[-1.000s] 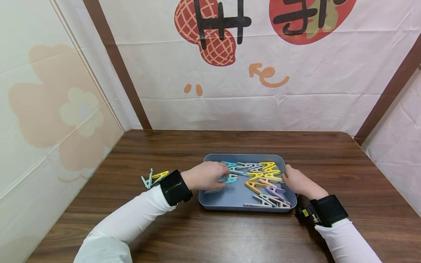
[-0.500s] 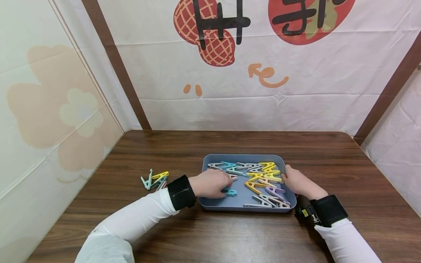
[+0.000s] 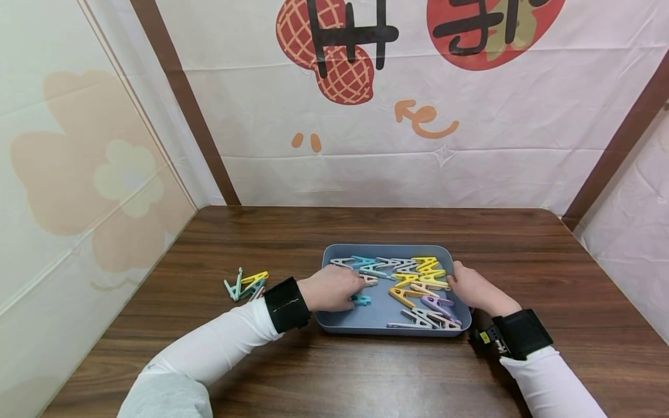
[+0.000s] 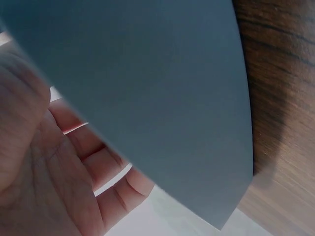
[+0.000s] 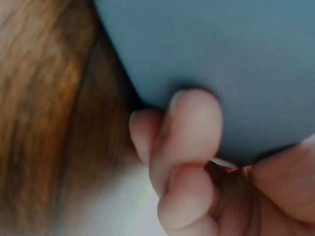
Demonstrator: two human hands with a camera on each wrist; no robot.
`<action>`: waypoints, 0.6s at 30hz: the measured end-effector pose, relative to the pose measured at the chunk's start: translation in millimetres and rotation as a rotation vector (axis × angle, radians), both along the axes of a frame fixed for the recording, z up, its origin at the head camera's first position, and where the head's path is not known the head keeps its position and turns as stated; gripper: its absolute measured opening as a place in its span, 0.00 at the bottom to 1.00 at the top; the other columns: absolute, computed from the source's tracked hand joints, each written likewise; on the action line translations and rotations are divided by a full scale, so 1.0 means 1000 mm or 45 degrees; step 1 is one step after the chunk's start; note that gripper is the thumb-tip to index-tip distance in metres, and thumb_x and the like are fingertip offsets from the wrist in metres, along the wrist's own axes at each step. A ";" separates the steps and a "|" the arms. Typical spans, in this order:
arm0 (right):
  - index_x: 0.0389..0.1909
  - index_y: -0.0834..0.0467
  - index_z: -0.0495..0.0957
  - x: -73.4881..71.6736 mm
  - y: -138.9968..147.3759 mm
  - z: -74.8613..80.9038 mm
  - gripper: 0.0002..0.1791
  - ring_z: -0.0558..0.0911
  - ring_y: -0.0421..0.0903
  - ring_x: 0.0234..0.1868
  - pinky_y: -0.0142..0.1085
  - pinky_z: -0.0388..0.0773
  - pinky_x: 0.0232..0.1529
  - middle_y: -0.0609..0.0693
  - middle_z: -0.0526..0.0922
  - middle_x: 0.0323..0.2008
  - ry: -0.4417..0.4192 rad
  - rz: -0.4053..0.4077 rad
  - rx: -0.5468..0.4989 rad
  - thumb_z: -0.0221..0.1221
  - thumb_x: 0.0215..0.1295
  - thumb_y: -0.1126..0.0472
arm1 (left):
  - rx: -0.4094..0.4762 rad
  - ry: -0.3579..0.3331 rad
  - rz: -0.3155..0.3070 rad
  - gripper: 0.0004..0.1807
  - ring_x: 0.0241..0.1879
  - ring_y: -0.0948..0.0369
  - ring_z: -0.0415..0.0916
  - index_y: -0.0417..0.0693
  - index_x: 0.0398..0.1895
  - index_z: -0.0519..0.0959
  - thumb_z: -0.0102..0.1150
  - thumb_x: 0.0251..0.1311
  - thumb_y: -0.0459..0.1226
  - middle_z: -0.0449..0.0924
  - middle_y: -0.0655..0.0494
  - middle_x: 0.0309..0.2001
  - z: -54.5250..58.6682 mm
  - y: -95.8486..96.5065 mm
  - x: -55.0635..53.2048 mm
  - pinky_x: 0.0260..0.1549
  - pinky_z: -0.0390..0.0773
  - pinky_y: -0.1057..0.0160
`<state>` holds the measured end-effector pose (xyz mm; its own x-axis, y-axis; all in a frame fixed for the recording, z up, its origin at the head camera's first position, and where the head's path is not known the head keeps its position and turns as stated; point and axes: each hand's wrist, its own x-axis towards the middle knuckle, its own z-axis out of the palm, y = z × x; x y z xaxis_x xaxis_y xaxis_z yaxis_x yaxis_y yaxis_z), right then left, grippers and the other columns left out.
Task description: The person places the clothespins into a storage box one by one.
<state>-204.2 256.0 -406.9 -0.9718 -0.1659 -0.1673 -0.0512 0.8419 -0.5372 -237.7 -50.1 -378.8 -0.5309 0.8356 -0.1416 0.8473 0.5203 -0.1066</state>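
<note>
In the head view a blue-grey tray (image 3: 378,322) stands on the table, with clothespins lying in it. My left hand (image 3: 333,288) reaches over its left side, thumb and fingers at a turquoise clothespin (image 3: 362,300) low over the tray floor. A pale pink clothespin (image 3: 370,280) lies just beyond those fingers. In the left wrist view the tray's outer wall (image 4: 162,98) hides the fingertips. My right hand (image 3: 475,288) grips the tray's right rim; in the right wrist view its fingers (image 5: 197,128) curl against the outer wall.
Yellow clothespins (image 3: 427,264), a purple one (image 3: 438,305) and several white ones (image 3: 418,319) fill the tray's right side; grey and blue ones line the back. On the wooden table (image 3: 261,371), left of the tray, sits a small pile of clothespins (image 3: 251,285). A printed cloth (image 3: 340,174) hangs behind.
My left hand has moved toward the near side of the tray with the turquoise clothespin, then slightly back and left. The right hand has stayed at the rim.
</note>
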 end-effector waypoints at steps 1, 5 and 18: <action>0.49 0.76 0.60 0.000 0.000 0.000 0.14 0.71 0.47 0.21 0.38 0.69 0.21 0.55 0.66 0.25 -0.001 -0.001 -0.001 0.42 0.74 0.66 | 0.005 -0.003 0.002 0.07 0.27 0.67 0.68 0.54 0.30 0.78 0.68 0.58 0.42 0.74 0.64 0.27 0.000 0.000 0.000 0.27 0.71 0.68; 0.51 0.77 0.59 0.000 0.000 0.000 0.16 0.71 0.47 0.21 0.38 0.69 0.21 0.55 0.65 0.25 -0.004 0.003 -0.005 0.42 0.75 0.66 | 0.013 -0.004 -0.001 0.07 0.27 0.66 0.67 0.53 0.30 0.79 0.68 0.58 0.42 0.74 0.63 0.28 0.002 -0.001 0.001 0.26 0.70 0.68; 0.52 0.77 0.59 -0.002 0.001 -0.001 0.16 0.71 0.48 0.24 0.39 0.68 0.22 0.56 0.67 0.27 -0.021 -0.010 -0.006 0.43 0.75 0.65 | 0.278 -0.099 0.064 0.13 0.32 0.65 0.71 0.49 0.43 0.82 0.67 0.58 0.43 0.81 0.58 0.38 0.017 -0.032 0.003 0.30 0.74 0.67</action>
